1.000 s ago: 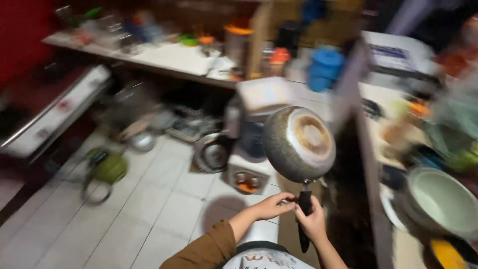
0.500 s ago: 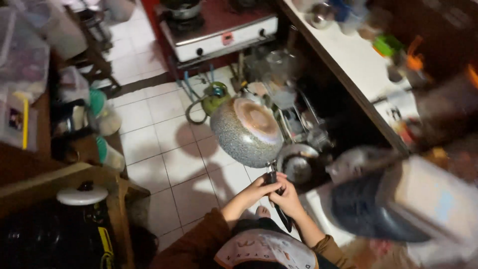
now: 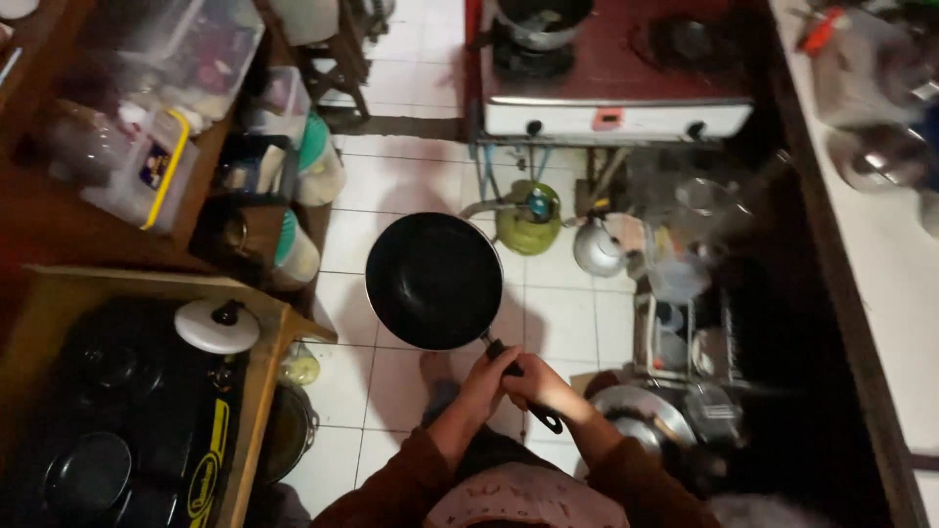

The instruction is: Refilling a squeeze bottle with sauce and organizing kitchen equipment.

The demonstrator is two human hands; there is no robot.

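Note:
I hold a black frying pan (image 3: 433, 281) in front of me over the white tiled floor (image 3: 391, 186), its dark inner side facing up. Both hands grip its black handle (image 3: 528, 391). My left hand (image 3: 486, 379) wraps the handle nearer the pan. My right hand (image 3: 541, 383) grips just behind it, and the handle's end sticks out below the fingers.
A red-topped gas stove (image 3: 616, 68) with a pot stands ahead, a green gas cylinder (image 3: 529, 217) and a metal kettle (image 3: 599, 248) below it. A white counter (image 3: 871, 225) runs along the right. Wooden shelves (image 3: 108, 235) with boxes and a white lid (image 3: 216, 325) fill the left.
The view has swung round to the stove. The pan has turned over: its scorched underside showed before, its black inside shows now. Both hands stayed on the handle.

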